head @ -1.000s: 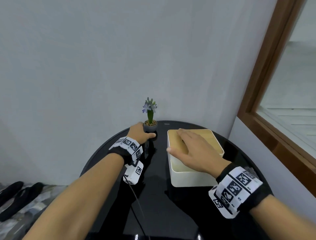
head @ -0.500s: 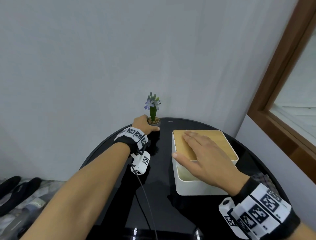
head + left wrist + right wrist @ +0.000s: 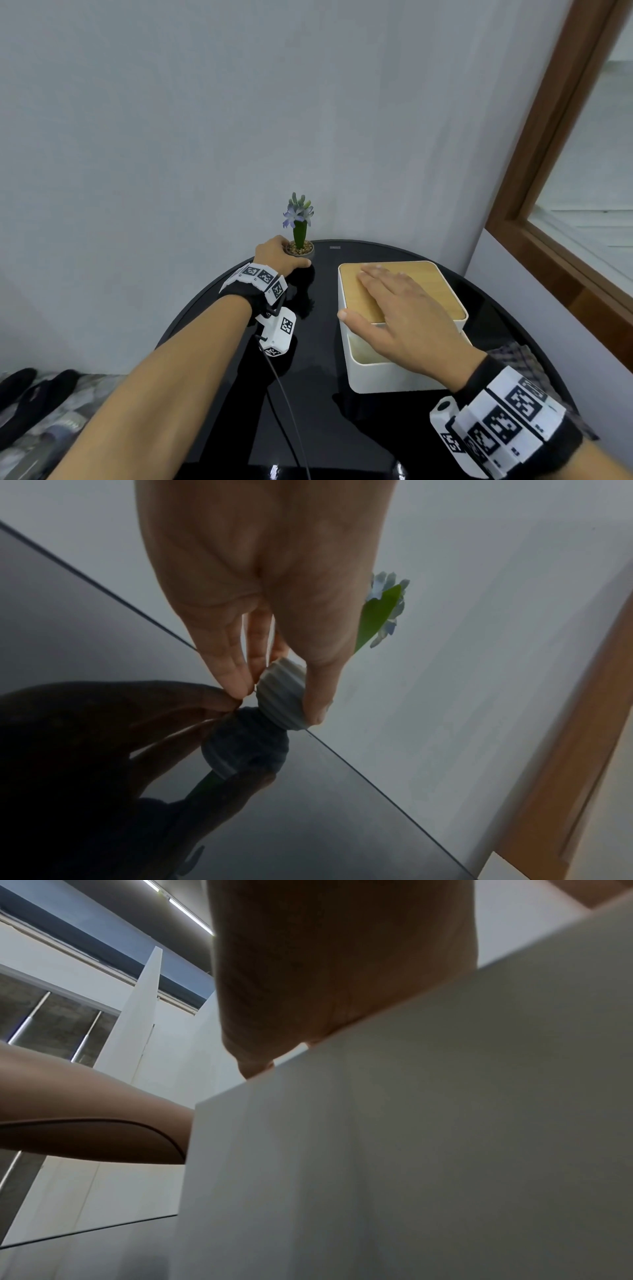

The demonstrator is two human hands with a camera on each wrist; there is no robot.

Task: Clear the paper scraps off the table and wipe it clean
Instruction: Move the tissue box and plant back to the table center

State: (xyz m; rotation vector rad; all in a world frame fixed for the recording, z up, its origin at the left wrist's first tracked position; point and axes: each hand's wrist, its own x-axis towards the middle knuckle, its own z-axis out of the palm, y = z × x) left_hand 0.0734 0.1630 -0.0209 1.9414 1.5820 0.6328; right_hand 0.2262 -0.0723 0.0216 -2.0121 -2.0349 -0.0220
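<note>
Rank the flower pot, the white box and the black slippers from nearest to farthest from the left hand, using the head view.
1. Flower pot: held in the left hand, at the table's back edge.
2. White box: to its right, under the right hand.
3. Black slippers: on the floor, far left.

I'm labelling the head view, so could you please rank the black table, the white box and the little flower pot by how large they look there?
1. Black table, widest by far.
2. White box with the wooden lid, under the flat right hand.
3. Flower pot, smallest, gripped by the left hand; it also stands farthest from the camera.
</note>
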